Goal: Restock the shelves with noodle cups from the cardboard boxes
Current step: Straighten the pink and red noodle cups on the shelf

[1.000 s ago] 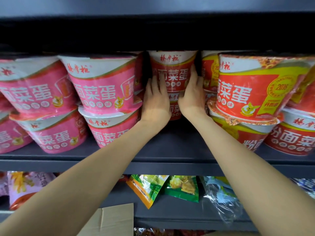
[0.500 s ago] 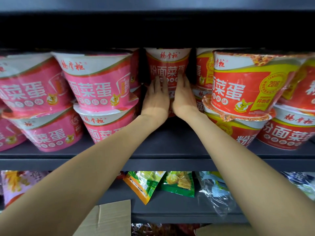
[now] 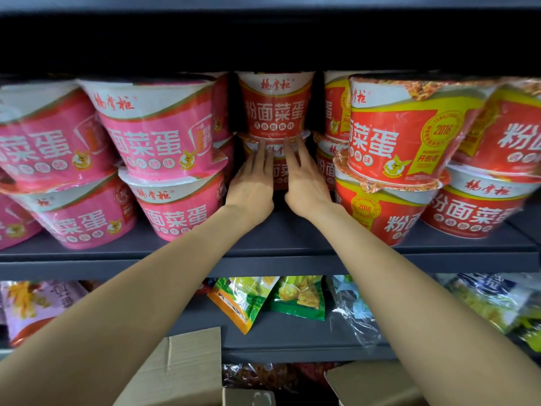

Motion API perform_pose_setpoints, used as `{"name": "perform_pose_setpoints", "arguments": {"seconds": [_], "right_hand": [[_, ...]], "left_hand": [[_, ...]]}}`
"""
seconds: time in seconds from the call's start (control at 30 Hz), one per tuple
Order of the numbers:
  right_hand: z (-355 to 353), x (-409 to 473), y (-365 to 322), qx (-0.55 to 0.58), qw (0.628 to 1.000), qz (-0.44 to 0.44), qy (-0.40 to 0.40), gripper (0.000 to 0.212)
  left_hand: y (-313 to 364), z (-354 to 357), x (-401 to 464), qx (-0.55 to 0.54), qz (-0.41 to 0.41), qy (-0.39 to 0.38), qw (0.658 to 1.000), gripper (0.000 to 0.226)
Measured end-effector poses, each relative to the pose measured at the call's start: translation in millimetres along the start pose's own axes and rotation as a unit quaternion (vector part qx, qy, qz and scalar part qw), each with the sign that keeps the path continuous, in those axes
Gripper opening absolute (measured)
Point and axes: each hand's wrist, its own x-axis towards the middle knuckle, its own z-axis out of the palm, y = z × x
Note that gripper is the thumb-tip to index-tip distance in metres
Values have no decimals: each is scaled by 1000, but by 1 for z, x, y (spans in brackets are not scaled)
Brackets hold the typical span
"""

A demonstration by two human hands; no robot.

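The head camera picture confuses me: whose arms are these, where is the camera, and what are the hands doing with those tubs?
There is no machine here. A person wears one wide camera on the head, looking forward and down, so you see their own two bare arms reaching out. The left hand and the right hand lie with straight fingers against the lower red noodle cup, set far back on the grey shelf; nothing is gripped. Another red noodle cup is stacked on it. Pink noodle cups stand to the left, more red and yellow cups to the right. Below, snack bags lie on a lower shelf, and cardboard boxes sit at the bottom.
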Motion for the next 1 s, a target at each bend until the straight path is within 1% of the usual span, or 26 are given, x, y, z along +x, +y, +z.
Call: {"name": "perform_pose_setpoints", "arguments": {"seconds": [0.1,0.2,0.3,0.37,0.47,0.53,0.6,0.63,0.7,0.77,0.87,0.93,1.0], "right_hand": [[-14,-22,-9,47,998,-17,29,85],[-31,-62,-15,93,991,-36,95,62],[-51,-100,-16,110,985,-48,123,43],[-69,-117,-17,117,984,-40,128,35],[-98,-146,-23,106,986,12,130,27],[-117,-169,-26,77,989,67,102,25],[-136,-189,-28,26,993,104,55,25],[-147,-197,-27,17,992,116,38,25],[-163,-208,-25,34,990,134,16,26],[-171,-213,-19,45,987,157,-2,27],[-173,-210,-4,73,976,203,-21,35],[-168,-200,10,122,969,217,-6,43],[-163,-185,23,176,959,219,26,49]], "left_hand": [[9,-11,-8,-66,-3,17,998,75],[16,-27,-31,-117,13,59,991,60],[16,-49,-68,-160,42,83,983,52],[17,-71,-92,-187,36,87,978,50],[29,-104,-125,-259,-9,93,961,46],[41,-122,-149,-325,-44,90,940,41],[52,-138,-170,-350,-62,78,931,35],[57,-145,-177,-358,-67,67,929,32],[68,-156,-186,-392,-84,41,915,29],[80,-159,-186,-435,-113,11,893,28],[102,-145,-170,-504,-151,-28,850,37],[115,-131,-150,-543,-179,-43,819,46],[123,-118,-126,-567,-202,-52,797,55]]}}
